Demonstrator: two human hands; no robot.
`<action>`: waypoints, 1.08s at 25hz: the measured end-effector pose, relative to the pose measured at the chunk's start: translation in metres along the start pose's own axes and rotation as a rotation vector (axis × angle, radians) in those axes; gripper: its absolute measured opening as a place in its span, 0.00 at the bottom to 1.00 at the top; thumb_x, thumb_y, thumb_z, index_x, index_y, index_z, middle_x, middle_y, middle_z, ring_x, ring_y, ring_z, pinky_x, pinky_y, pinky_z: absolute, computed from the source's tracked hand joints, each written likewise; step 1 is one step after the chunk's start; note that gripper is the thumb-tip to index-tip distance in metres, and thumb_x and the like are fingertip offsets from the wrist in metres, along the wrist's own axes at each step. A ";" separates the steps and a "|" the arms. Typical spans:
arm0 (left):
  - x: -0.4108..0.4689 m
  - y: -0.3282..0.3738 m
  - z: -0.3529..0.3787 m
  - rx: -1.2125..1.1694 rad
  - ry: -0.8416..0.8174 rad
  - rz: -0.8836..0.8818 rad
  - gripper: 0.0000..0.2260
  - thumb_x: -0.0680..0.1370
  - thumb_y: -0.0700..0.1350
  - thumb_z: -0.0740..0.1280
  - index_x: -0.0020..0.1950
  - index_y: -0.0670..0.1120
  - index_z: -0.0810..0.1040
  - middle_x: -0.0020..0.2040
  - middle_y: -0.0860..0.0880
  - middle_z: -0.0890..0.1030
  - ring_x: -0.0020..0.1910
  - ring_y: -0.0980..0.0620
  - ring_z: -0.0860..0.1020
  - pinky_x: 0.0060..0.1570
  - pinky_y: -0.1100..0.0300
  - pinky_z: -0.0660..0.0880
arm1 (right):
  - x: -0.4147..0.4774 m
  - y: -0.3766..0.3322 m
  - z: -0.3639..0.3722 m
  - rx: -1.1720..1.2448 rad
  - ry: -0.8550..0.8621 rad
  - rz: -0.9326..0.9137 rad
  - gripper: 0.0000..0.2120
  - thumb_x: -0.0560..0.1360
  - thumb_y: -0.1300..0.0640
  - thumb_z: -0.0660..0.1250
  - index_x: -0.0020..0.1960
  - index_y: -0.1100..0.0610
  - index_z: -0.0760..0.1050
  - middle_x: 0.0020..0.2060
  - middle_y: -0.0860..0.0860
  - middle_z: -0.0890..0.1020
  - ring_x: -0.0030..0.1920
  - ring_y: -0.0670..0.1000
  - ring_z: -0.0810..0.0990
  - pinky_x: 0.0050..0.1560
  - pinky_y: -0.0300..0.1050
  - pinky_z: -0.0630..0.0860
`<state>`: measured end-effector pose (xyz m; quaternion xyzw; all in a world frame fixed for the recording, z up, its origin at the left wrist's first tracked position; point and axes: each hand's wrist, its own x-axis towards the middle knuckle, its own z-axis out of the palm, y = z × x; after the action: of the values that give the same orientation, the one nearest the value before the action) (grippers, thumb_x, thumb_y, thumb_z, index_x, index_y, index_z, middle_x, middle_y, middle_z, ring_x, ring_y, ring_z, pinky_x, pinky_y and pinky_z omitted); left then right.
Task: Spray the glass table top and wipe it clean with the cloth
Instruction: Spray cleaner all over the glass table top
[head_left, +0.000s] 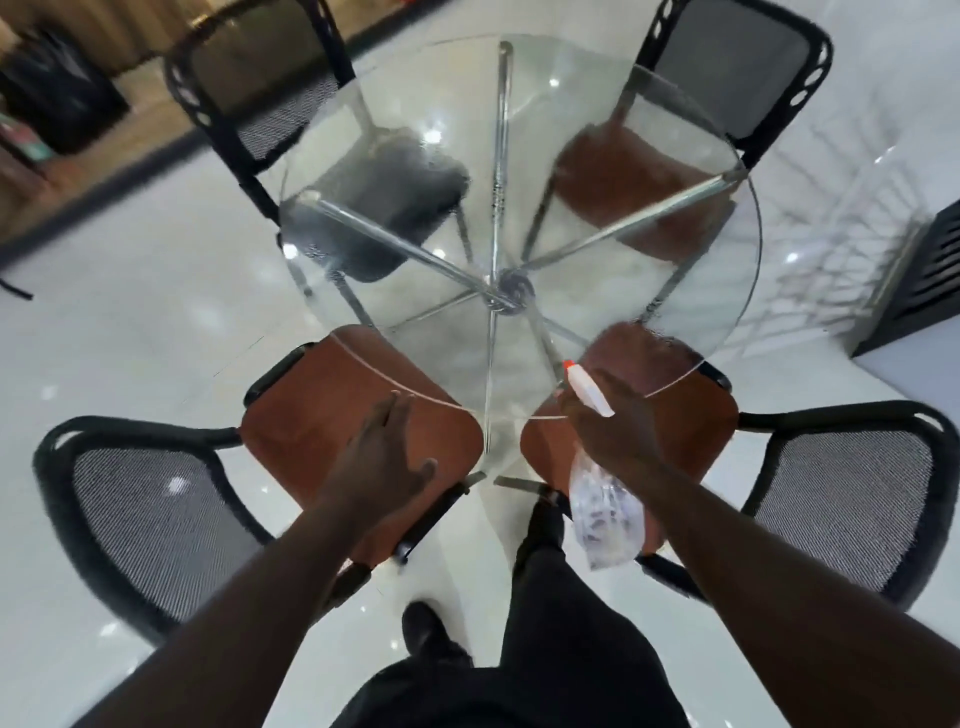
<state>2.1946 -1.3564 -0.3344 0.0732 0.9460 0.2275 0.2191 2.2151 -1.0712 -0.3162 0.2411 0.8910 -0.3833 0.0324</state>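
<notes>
While the right hand (615, 431) grips the neck of the spray bottle (605, 512) with fingers curled round it, the left hand (382, 462) is spread flat, fingers straight, holding nothing. Bottle: clear body hanging below the hand, white head and orange tip over the near rim of the glass top (571, 291). Left hand is above the brown seat of the near-left chair (311, 395), fingertips just beside the glass rim; contact cannot be told. Glass top is round, on chrome legs (509, 293), hazy toward its far left. Three more chairs (737, 57) ring it on a glossy white floor (130, 312).
</notes>
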 end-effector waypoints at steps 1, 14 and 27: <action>-0.006 -0.014 -0.006 0.036 0.012 -0.015 0.43 0.75 0.54 0.76 0.84 0.47 0.58 0.84 0.44 0.58 0.82 0.41 0.61 0.77 0.42 0.66 | -0.005 -0.015 0.009 0.012 -0.012 0.024 0.16 0.79 0.46 0.76 0.57 0.58 0.84 0.49 0.55 0.87 0.51 0.58 0.84 0.57 0.51 0.77; 0.097 -0.087 -0.069 0.004 -0.054 -0.041 0.21 0.79 0.50 0.73 0.72 0.47 0.77 0.64 0.47 0.83 0.59 0.48 0.82 0.57 0.54 0.79 | 0.083 -0.129 0.107 0.125 -0.211 -0.016 0.21 0.76 0.40 0.74 0.53 0.58 0.83 0.43 0.55 0.85 0.43 0.60 0.86 0.52 0.54 0.85; 0.141 -0.215 -0.195 -0.192 -0.011 0.248 0.12 0.78 0.51 0.74 0.59 0.49 0.84 0.52 0.52 0.87 0.49 0.56 0.84 0.54 0.57 0.81 | 0.091 -0.288 0.201 0.021 0.054 -0.048 0.21 0.78 0.40 0.77 0.56 0.57 0.79 0.48 0.50 0.86 0.50 0.59 0.87 0.60 0.55 0.82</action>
<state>1.9730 -1.5908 -0.3313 0.1694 0.9024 0.3416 0.2007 1.9786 -1.3442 -0.2875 0.2300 0.8930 -0.3869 -0.0036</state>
